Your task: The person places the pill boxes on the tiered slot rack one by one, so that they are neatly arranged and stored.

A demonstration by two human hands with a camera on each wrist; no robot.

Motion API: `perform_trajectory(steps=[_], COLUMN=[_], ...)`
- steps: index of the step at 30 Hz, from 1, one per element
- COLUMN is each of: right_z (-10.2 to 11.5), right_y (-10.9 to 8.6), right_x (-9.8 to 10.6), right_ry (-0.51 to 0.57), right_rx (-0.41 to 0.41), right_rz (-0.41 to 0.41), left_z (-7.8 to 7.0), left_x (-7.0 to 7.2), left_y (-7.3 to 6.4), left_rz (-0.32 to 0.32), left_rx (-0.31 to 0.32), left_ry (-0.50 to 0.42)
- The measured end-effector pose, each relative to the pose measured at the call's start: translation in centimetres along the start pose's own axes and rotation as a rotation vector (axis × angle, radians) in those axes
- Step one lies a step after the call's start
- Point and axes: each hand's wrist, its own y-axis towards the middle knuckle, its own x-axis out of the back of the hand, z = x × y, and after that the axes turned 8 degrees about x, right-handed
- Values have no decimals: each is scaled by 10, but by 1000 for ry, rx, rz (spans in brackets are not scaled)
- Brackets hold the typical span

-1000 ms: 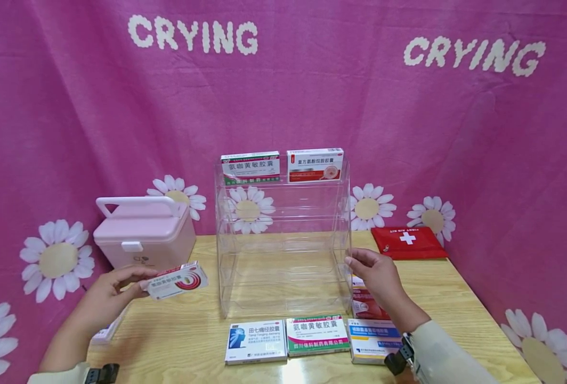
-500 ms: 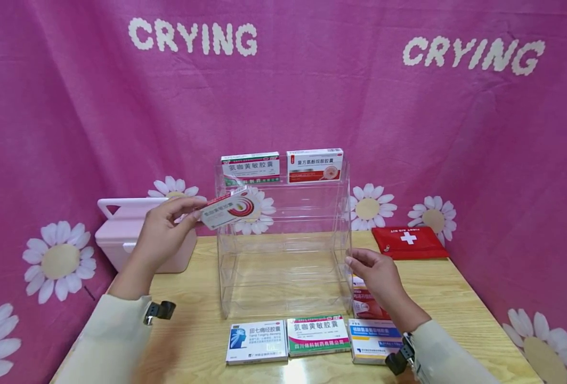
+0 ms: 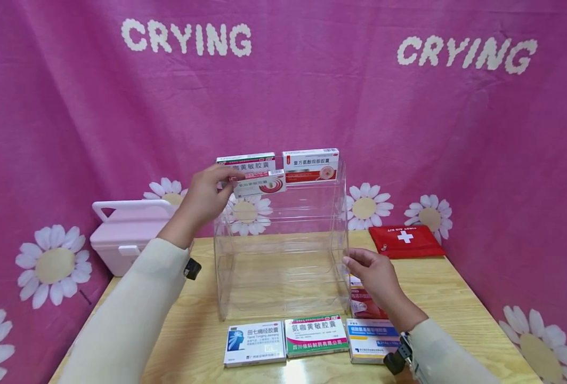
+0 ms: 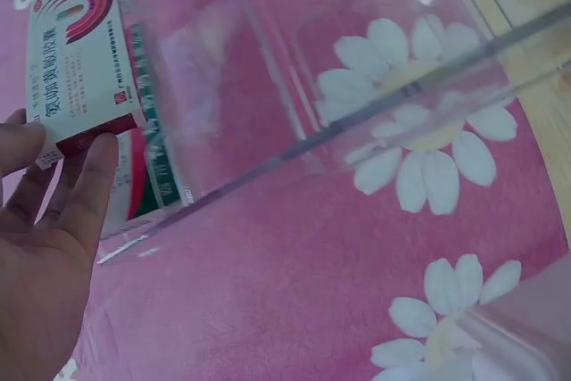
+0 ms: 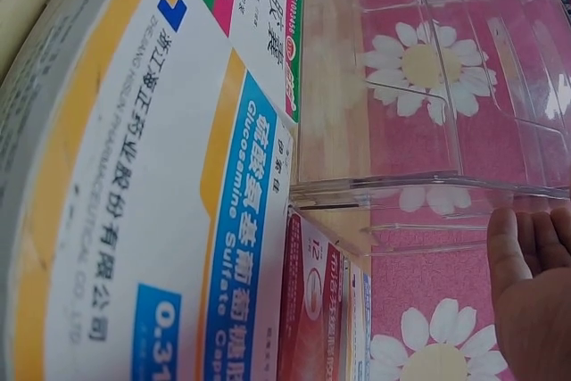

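Note:
My left hand (image 3: pixel 208 193) pinches the end of a small white medicine box (image 3: pixel 260 184) with red rings and a dark red side, between thumb and fingers. It is in front of the top tier of a clear plastic display rack (image 3: pixel 219 266), partly hiding a green, white and pink medicine box (image 3: pixel 251 164) there. Beside that one on the top tier stands a white and red medicine box (image 3: pixel 311 166). My right hand (image 3: pixel 377 277) holds the rack's right side edge with thumb and fingers; in the right wrist view the fingertips (image 5: pixel 507 225) meet the clear panel.
In front of the rack lie a white-blue box (image 3: pixel 255 344), a green-pink box (image 3: pixel 316 336) and a blue-yellow box (image 3: pixel 372 341). Red boxes (image 3: pixel 366 304) are partly hidden by my right arm. A pink case (image 3: pixel 125 234) stands left, a red first aid pouch (image 3: pixel 405 242) right.
My left hand has carried the white and red-ringed medicine box up and to the right, from beside the pink case to the rack's top tier. My right hand has stayed at the rack's side.

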Motion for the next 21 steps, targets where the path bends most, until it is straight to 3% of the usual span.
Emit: perform_trajectory(steps=[9, 16, 21], right_z=[2, 2, 3], right_y=[0, 1, 0], right_x=[-1, 1, 0], right_ry=[16, 7, 1], right_rx=[-17, -33, -44], right_rz=[-4, -5, 1], left_z=[8, 4, 1], left_x=[-4, -6, -6], left_y=[2, 1, 2], left_rz=[90, 117, 135], left_rx=[-18, -55, -19], left_ry=[166, 238, 281])
